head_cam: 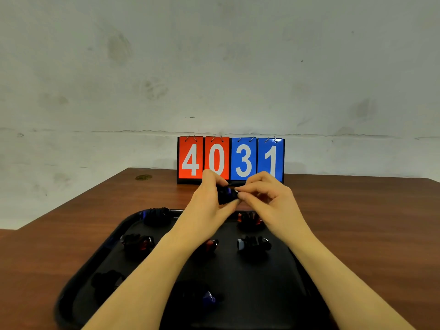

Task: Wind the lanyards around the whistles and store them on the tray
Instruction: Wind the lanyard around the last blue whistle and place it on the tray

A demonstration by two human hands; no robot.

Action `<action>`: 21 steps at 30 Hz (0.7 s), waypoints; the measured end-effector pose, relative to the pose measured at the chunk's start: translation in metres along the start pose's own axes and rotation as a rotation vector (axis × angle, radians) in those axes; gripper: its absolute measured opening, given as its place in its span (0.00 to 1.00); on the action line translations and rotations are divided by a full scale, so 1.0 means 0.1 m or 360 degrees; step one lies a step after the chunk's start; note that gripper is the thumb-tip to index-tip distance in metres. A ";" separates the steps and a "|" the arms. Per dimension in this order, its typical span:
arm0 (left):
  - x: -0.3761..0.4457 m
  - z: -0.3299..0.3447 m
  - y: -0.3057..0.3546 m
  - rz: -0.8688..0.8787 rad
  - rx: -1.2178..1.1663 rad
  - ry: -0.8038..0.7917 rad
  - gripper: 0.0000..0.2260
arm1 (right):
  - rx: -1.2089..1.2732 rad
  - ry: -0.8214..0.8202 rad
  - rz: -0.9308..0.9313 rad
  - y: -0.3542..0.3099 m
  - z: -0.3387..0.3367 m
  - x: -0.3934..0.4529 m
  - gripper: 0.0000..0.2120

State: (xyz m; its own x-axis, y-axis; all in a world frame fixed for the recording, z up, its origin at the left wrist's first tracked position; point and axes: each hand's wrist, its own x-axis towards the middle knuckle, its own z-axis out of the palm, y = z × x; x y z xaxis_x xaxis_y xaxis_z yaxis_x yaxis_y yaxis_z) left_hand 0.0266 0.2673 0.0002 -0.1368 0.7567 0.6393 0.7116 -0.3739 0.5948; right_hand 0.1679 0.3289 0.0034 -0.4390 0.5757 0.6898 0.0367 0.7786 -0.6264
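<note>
Above the far edge of the black tray (pixel 78 277), both hands meet around one small dark whistle (pixel 225 195) wrapped in black cord, held up in the air clear of the tray. The left hand (pixel 209 201) has its fingers (pixel 213 178) curled over the top of the bundle and its thumb underneath, clamped on it. The right hand (pixel 269 194) pinches at the bundle's right end with thumb and forefinger pressed together, the other fingers loosely bent behind; a glint of metal shows at the pinch, but whether it is a ring or a clip is hard to make out. A patch of blue shows on the whistle between the hands, and most of its body is hidden by them. Both forearms reach in from the bottom edge, cut off there, and cover the middle of the tray. On the tray lie several wound whistles (pixel 138 242), dark and blurred; one by the left wrist is half hidden, and another near the bottom shows only a blue tip. The tray sits on a brown wooden surface (pixel 369 222), and a flip scoreboard (pixel 230 159) reading 4031 stands behind the hands against the wall.
</note>
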 end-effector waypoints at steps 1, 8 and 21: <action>0.00 0.00 0.00 0.0000 -0.0003 -0.0003 0.16 | 0.0006 -0.0002 -0.0005 0.00 -0.01 0.00 0.09; 0.00 -0.05 0.03 0.0004 -0.0060 -0.0008 0.17 | -0.0051 -0.0190 0.0019 -0.05 -0.01 -0.01 0.07; 0.01 -0.01 -0.02 0.0118 0.0034 -0.0068 0.16 | -0.0124 -0.0012 0.0005 -0.02 -0.02 0.01 0.07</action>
State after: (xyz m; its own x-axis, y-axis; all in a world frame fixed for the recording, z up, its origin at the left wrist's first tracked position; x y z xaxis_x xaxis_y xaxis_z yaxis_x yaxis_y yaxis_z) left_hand 0.0248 0.2683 0.0003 -0.0539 0.7496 0.6597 0.7334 -0.4187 0.5356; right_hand 0.1691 0.3286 0.0061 -0.4453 0.5764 0.6852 0.1075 0.7941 -0.5982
